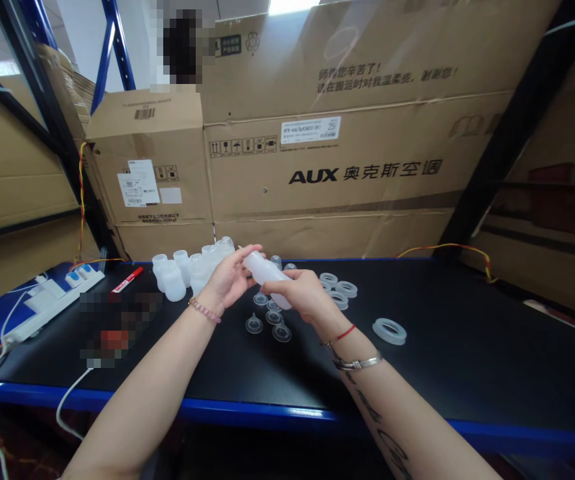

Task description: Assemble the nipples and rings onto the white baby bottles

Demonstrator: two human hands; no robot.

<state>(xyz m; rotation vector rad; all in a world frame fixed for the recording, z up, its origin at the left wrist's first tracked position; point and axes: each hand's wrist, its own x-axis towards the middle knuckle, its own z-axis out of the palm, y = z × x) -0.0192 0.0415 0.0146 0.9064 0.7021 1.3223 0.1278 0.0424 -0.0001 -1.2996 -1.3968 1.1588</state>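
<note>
Both hands hold a translucent white baby bottle [266,268], tilted above the black tabletop. My right hand [303,293] is wrapped round its lower body. At its upper end, the fingers of my left hand [230,275] are curled against the bottle, partly hidden behind it. Below the hands, several clear bottle nipples [274,317] lie on the table. More translucent white bottles [174,280] stand in a cluster beyond my left wrist. Several translucent rings [346,289] rest right of my right hand, with stacked rings [390,331] farther right.
A red and white marker [127,280] and a blurred-out device with a white cable lie at left. Behind them is a white power strip [57,300]. Large cardboard boxes [327,213] wall the back. The table's blue front edge [267,410] runs below my forearms.
</note>
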